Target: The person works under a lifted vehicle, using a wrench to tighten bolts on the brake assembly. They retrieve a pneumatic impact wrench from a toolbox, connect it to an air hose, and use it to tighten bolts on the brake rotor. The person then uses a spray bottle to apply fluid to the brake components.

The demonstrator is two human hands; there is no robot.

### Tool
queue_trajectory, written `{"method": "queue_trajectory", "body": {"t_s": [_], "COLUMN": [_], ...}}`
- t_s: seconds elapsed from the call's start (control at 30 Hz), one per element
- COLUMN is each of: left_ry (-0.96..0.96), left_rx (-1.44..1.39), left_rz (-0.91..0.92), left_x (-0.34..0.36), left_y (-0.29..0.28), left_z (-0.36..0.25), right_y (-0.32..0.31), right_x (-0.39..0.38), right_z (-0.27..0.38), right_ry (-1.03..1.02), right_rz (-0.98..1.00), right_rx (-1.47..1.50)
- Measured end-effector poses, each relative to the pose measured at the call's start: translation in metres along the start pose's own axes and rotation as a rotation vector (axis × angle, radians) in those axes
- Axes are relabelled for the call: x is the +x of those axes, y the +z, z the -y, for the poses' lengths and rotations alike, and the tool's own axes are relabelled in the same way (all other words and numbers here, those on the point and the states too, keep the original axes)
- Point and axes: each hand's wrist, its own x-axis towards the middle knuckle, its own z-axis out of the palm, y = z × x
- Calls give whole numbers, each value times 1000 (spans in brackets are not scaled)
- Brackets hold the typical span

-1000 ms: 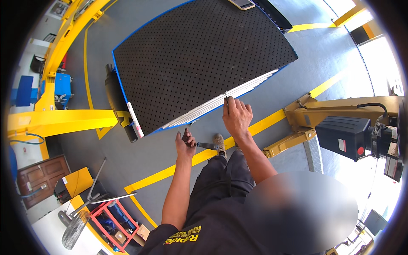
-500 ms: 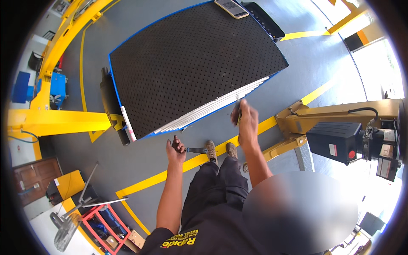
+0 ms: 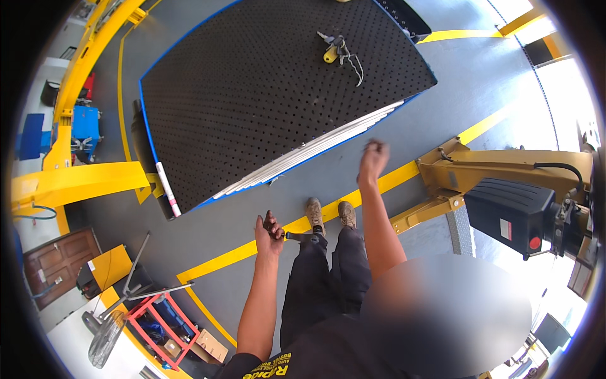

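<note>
My left hand (image 3: 270,235) is closed around a hand tool with a dark handle (image 3: 304,237); its working end does not show clearly. The handle points right, above my trouser leg. My right hand (image 3: 375,158) is off the front right of a tool cabinet with a black perforated top (image 3: 252,95), touching nothing I can make out. Motion smears its fingers. A bunch of keys (image 3: 339,50) with a yellow tag and a pale cord lies on the cabinet top, towards the far right. White drawer fronts (image 3: 315,150) line the cabinet's near side.
Yellow lift arms reach in from the left (image 3: 82,183) and right (image 3: 435,205). A black motor housing (image 3: 505,218) is on the right. A fan (image 3: 107,338) and a red-framed cart (image 3: 167,328) stand lower left. A white-and-pink tube (image 3: 168,189) lies along the cabinet's left edge.
The keys now lie on the cabinet top, where none lay before; my right hand has let go of what it held. The view has shifted, leaving the phone nearly out of frame.
</note>
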Motion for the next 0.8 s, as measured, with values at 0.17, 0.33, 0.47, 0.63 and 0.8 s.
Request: {"method": "queue_trajectory", "body": {"t_s": [0.17,0.33,0.47,0.63,0.8], "left_ry": [39,29,63,16,-64], "left_rx": [-56,-93,-76,53,178], "left_rz": [-169,-214,-260,-246,-234], "left_x": [-3,12,11,26,58], "left_y": [-37,-64,-86,-66,-44], "left_z": [30,70,83,91,112], "right_y": [58,104,99,29,-65], "right_x": [-26,27,-4,-33,-54], "right_z": [-137,-207,-220,-242,-240], "right_ry": [479,869,737,772,622], "right_rz": [784,613,646,477,664], "right_rx": [-440,424,317,195,-228]}}
